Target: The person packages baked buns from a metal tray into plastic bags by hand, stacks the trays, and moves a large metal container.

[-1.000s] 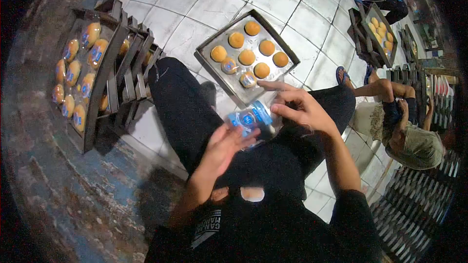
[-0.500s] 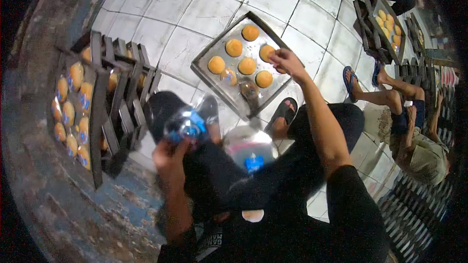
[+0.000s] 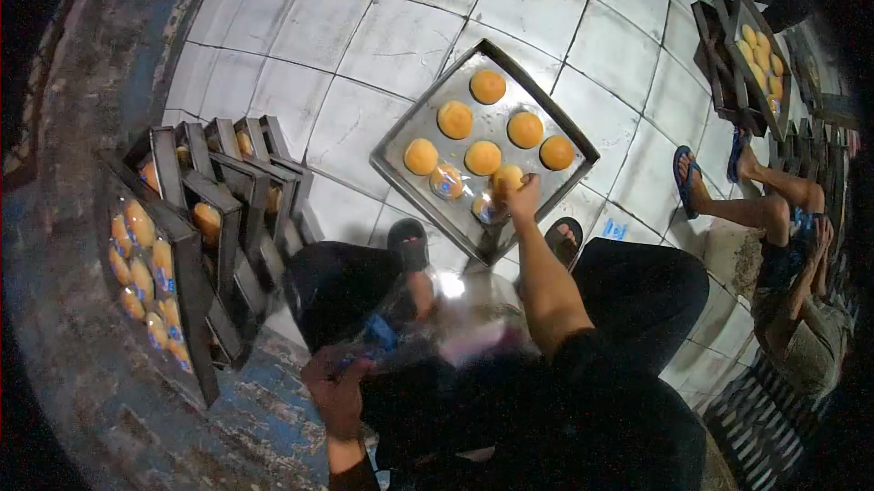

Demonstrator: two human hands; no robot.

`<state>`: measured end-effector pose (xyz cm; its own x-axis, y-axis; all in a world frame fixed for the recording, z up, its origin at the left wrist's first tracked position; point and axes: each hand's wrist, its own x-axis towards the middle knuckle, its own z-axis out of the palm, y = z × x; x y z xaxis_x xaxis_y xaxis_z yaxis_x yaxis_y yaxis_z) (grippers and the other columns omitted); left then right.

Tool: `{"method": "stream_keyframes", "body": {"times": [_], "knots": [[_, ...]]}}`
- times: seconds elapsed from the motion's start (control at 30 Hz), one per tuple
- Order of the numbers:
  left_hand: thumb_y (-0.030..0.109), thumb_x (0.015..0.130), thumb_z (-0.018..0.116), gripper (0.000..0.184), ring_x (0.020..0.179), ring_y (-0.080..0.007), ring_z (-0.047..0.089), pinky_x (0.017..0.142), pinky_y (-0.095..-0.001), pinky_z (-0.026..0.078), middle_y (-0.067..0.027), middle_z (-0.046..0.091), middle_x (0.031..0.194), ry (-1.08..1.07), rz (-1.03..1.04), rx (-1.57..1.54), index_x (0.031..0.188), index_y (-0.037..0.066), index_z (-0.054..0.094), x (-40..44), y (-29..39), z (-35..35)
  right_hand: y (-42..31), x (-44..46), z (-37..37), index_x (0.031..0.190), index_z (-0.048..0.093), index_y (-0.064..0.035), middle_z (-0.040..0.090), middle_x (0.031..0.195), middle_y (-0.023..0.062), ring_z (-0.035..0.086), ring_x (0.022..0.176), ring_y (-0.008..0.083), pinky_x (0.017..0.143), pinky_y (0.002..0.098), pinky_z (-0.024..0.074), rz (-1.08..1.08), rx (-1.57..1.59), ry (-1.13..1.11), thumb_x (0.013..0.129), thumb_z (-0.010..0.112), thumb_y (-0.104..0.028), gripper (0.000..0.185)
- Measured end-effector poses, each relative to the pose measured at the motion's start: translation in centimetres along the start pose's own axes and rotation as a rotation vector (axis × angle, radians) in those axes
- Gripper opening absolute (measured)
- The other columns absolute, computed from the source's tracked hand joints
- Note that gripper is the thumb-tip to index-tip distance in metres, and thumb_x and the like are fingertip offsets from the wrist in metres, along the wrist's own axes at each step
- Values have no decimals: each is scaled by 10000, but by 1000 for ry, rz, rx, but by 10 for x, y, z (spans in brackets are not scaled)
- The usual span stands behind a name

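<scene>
1. Slanting fwd & down, R forearm (image 3: 551, 295) puts R hand (image 3: 523, 198) over near R side of tray (image 3: 539, 101), which sits on tiled floor (image 3: 391, 36).
2. R grip: fingers curled round unwrapped bun (image 3: 503, 175) in tray; can't tell if it's lifted.
3. L hand (image 3: 335, 395) held back low by L thigh (image 3: 337, 286), grip pinching clear plastic bag (image 3: 381, 334) w/ blue print, bit blurry.
4. Wrapped buns (image 3: 446, 182) near R hand; stacked trays (image 3: 196, 254) off L.

Buns (image 3: 482, 158) lie in the tray (image 3: 517, 96), right of stacked trays (image 3: 193, 300).
</scene>
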<state>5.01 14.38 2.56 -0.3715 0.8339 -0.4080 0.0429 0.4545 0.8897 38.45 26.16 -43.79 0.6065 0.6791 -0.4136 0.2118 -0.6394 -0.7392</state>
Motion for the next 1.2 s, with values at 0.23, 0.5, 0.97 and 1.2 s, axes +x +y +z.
{"method": "stream_keyframes", "body": {"times": [0.23, 0.5, 0.97, 1.2], "knots": [[83, 905, 824, 168, 796, -177, 707, 738, -345, 570, -98, 752, 917, -52, -121, -100, 958, -24, 706, 11, 9, 7, -226, -99, -118, 1456, 511, -57, 610, 1307, 139, 608, 1183, 236, 1038, 375, 479, 27, 555, -740, 996, 707, -318, 564], [88, 997, 709, 153, 792, -185, 746, 749, -329, 624, -133, 769, 969, -259, -174, -164, 1103, -21, 693, -6, 12, -8, -353, -232, -246, 1589, 451, -53, 536, 1510, 117, 539, 1367, 231, 1155, 356, 417, -439, 497, -1184, 1014, 664, -455, 733], [192, 882, 888, 771, 1199, -190, 657, 1028, -357, 550, -108, 653, 1371, -1186, -87, -62, 1508, 12, 475, -75, 36, -30, -391, -353, -328, 1308, 541, -39, 658, 1165, 109, 679, 1084, 234, 958, 374, 534, -784, -152, -1315, 828, 928, -274, 660], [162, 861, 900, 799, 1237, -179, 628, 1054, -344, 522, -100, 639, 1388, -1250, 34, -98, 1515, 11, 467, -81, 24, -20, -396, -384, -336, 1080, 734, 0, 730, 935, 221, 719, 888, 403, 797, 474, 573, -1206, -402, -1415, 863, 839, -322, 402]]}}
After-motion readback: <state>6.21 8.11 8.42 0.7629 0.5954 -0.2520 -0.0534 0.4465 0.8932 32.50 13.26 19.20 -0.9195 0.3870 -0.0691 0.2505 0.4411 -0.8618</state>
